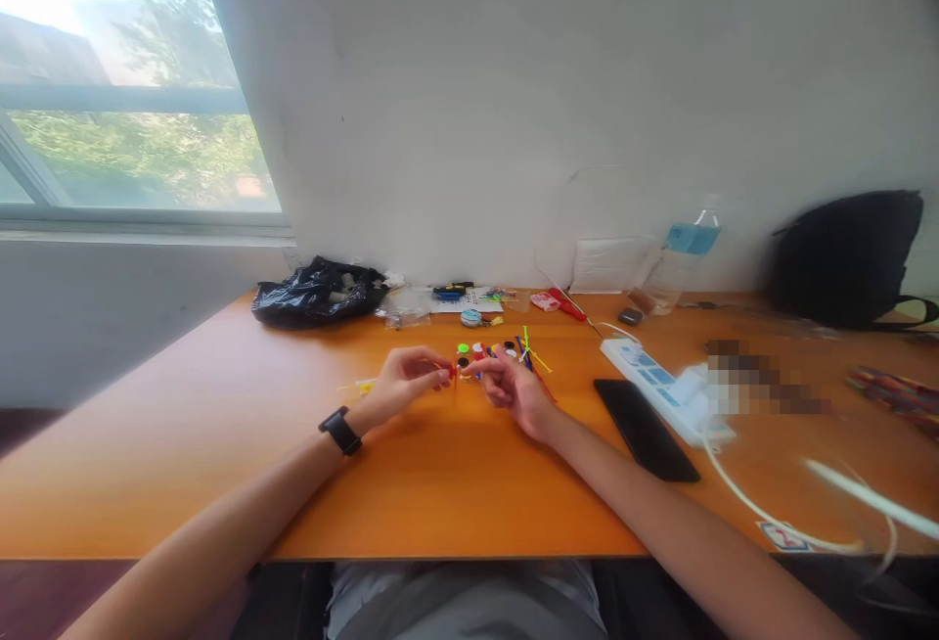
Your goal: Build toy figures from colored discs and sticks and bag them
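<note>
My left hand (411, 378), with a black watch (340, 431) on its wrist, pinches a small red piece (452, 372) between thumb and fingertips just above the table. Its exact kind is too small to tell. Close beside it is my right hand (519, 395), index finger stretched toward the red piece, thumb raised, other fingers loosely curled. Nothing shows in this hand. Small round discs, among them a green disc (463, 348) and a black disc (510, 346), lie just beyond the hands. Thin yellow-green sticks (541, 359) lie behind my right hand. Some yellow pieces (365, 387) rest by my left hand.
A black plastic bag (317, 294) lies at the back left. Along the wall are a red-handled tool (566, 304) and a clear bottle (679, 268). To the right are a phone (646, 430), a white power strip (652, 386) with cables, and a black backpack (847, 258).
</note>
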`<state>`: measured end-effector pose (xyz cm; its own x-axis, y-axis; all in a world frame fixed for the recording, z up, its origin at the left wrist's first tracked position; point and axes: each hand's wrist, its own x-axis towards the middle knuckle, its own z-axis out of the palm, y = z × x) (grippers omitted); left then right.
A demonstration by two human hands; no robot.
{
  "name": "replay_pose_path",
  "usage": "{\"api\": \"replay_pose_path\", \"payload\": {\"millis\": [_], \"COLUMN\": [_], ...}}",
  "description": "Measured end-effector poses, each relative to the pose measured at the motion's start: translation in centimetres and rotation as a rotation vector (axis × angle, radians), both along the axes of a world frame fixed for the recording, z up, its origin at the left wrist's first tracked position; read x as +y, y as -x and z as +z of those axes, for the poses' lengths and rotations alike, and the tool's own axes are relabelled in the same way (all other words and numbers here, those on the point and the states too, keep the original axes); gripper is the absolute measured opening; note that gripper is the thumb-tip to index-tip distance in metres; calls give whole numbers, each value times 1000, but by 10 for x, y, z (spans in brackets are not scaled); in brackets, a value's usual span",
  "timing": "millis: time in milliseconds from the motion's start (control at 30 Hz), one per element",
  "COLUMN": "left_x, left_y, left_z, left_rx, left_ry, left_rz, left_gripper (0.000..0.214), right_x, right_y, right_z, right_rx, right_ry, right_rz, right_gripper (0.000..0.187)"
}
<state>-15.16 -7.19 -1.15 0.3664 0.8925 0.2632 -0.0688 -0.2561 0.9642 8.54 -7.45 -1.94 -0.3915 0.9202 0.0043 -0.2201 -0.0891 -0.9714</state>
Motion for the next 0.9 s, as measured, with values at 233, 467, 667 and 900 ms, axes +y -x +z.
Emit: {"api": "replay_pose_path", "payload": {"millis": [233,467,667,900], "left_x": [-1,1,-1,-1], "left_y": [0,0,0,0], "left_z": [-1,-4,-2,-1], "left_rx": [-16,-9,-7,-10], "left_ry": [1,8,-5,-7], "left_rz": [-11,-21,-16,-11], "left_gripper": [32,31,31,31], "right_x": [-2,-1,-2,-2], "right_y": [0,0,0,0], "right_z": [1,0,0,1], "right_rx": [-17,-12,-24,-28], "right_ry": [16,28,23,23], "right_rz": [18,27,35,33], "right_gripper": [64,66,67,67]}}
